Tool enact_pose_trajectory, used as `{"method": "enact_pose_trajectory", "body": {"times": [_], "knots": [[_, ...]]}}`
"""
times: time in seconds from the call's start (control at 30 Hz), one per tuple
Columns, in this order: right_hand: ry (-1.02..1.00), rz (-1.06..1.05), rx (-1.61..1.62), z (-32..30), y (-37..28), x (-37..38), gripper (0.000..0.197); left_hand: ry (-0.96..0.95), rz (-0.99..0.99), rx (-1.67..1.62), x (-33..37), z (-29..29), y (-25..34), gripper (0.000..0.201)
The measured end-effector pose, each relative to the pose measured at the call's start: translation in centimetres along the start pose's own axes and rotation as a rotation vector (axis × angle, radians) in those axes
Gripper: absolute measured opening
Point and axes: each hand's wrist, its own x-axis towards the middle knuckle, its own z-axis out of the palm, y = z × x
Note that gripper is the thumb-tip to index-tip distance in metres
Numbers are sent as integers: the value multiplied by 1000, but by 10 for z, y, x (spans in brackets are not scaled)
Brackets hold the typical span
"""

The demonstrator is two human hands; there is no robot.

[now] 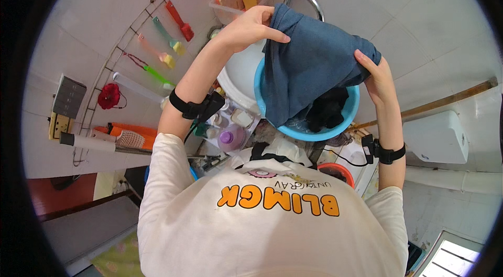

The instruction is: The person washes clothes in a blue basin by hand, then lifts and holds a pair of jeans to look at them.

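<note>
A dark blue-grey cloth garment (pixel 314 51) hangs stretched between my two hands over a light blue basin (pixel 354 110). My left hand (pixel 257 28) pinches its upper left edge, thumb on the near side. At the right edge my right hand (pixel 377 78) grips the fabric, its thumb on top and the other fingers hidden behind. The garment's lower end drops toward the basin's left side. Inside the basin lies a black wet cloth (pixel 327 109), with some water beside it. What kind of garment I hold cannot be made out.
Left of the basin is a white sink (pixel 238 75), with a chrome faucet (pixel 306 0) behind. Several brushes hang from a wall rack (pixel 116 49). A purple bottle (pixel 231 137) stands below the sink. A wooden stick (pixel 450 100) leans at right, near a red basin (pixel 338 172).
</note>
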Motion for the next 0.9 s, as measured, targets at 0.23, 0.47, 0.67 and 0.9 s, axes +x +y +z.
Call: {"method": "enact_pose_trajectory", "body": {"times": [0.23,0.47,0.67,0.9], "knots": [[48,224,149,-14,38,-13,47,-110,-122,-211,-21,31,-17,29],[173,277,-181,-24,66,-22,65,-28,-149,-456,-27,63,-28,28],[200,-520,-877,-21,71,-35,81,-9,-33,-462,-24,78,-17,30],[251,-608,-769,-24,28,17,39,161,279,-368,19,64,12,31]]}}
